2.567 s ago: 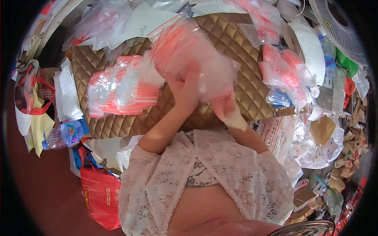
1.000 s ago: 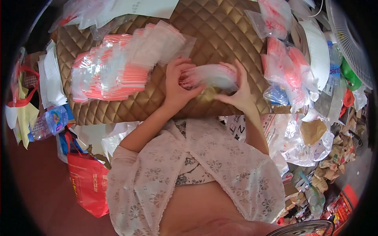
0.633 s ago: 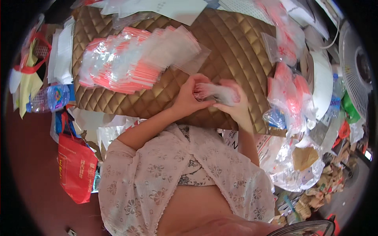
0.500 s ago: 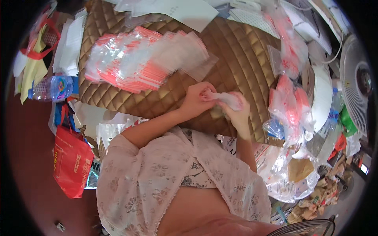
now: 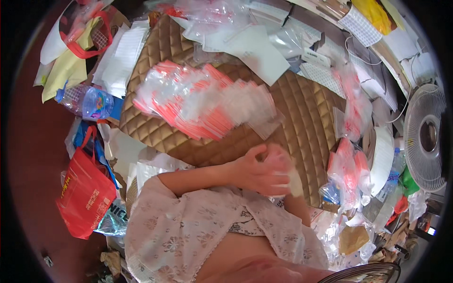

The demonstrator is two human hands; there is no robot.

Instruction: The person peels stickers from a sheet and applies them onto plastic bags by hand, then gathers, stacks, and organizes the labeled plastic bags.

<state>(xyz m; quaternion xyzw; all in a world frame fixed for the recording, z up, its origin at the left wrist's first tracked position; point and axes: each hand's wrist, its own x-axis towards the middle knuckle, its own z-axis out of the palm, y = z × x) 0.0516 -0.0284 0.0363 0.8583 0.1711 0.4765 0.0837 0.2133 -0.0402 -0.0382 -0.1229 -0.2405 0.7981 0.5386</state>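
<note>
My left hand [image 5: 259,172] is closed around a bunched bundle of small clear plastic bags [image 5: 278,158] with pinkish-red edges, its fingers curled across the front. Just behind it, my right hand [image 5: 296,184] is blurred and mostly covered by the left, so its fingers do not show. Beyond the hands, a wide fanned pile of clear zip bags with red edges [image 5: 203,101] lies on a brown quilted mat [image 5: 306,127]. One loose clear bag [image 5: 266,125] juts from the pile's right end.
Bundled red-edged bags [image 5: 347,170] lie along the mat's right side, near a white fan [image 5: 427,137]. White sheets [image 5: 259,54] cover the far edge. At left are a plastic bottle [image 5: 92,101] and a red carrier bag [image 5: 87,193].
My view has shifted, so the mat and pile sit lower and further right. My left hand has turned over the bundle and now covers much of my right hand.
</note>
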